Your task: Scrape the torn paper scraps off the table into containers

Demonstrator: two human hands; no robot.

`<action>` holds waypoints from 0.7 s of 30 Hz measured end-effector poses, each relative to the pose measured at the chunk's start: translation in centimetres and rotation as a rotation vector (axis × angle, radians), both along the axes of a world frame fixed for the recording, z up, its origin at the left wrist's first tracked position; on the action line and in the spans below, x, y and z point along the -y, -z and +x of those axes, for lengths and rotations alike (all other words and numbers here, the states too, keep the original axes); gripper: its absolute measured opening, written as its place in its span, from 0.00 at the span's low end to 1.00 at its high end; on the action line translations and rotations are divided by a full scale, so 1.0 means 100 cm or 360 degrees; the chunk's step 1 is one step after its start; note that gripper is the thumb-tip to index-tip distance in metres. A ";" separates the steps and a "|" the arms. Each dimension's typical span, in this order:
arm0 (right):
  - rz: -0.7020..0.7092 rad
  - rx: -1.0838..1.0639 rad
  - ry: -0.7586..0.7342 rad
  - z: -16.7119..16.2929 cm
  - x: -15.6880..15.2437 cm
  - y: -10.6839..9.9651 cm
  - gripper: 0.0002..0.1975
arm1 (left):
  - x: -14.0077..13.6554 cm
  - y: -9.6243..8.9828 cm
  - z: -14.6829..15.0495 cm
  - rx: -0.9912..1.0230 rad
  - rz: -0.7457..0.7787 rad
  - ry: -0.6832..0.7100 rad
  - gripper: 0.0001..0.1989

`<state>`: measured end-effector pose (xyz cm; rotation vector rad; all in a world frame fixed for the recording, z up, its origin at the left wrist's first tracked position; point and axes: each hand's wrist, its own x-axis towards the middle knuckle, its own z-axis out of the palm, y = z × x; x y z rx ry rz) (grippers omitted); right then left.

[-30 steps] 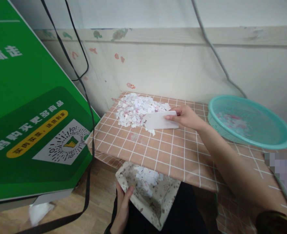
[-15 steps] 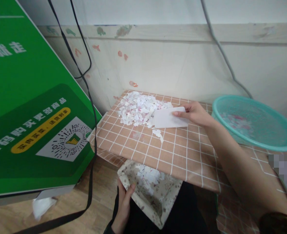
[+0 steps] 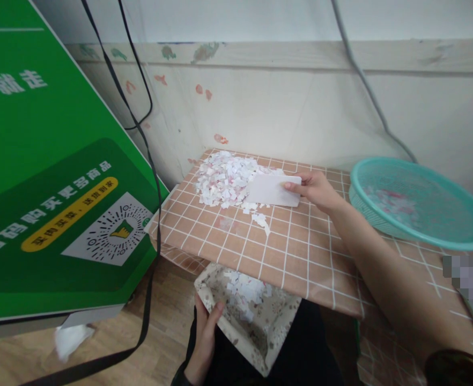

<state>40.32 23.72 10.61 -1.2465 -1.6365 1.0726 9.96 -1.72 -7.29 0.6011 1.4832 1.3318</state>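
nearest me, the left hand (image 3: 206, 332) is closed on the left rim of the tray (image 3: 279, 316), thumb over the edge, the fingers mostly out of sight behind it. the tray leans under the near edge of the table (image 3: 309, 241), some white scraps (image 3: 246, 289) in it; i'd keep that grip firm and the rim tucked close below the cloth, so there's little gap for bits to slip through. on the table, a few stray bits (image 3: 260, 221) lie just near of the card (image 3: 271, 192), easily missed, so worth gathering with a low pass. the right hand (image 3: 317, 188) pinches the card at its right end, thumb on the near face, fingers behind; its left end meets the right side of the paper pile (image 3: 224, 179). whether its lower edge touches the cloth, i can't tell, but pressed flat it should collect more. small, slow strokes would suit such light paper, as quick ones could scatter it. to the far right stands the green basket (image 3: 445, 241), and beyond everything, the wall (image 3: 293, 123).
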 end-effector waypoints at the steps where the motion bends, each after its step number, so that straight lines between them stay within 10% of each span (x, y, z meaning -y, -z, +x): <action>1: 0.0014 -0.0009 0.0009 0.000 -0.001 0.001 0.19 | 0.000 0.000 0.000 -0.0004 0.0007 -0.0001 0.41; 21: -0.0021 0.0020 0.0028 0.020 -0.006 0.001 0.19 | 0.000 0.010 -0.002 0.0009 -0.0005 0.0001 0.44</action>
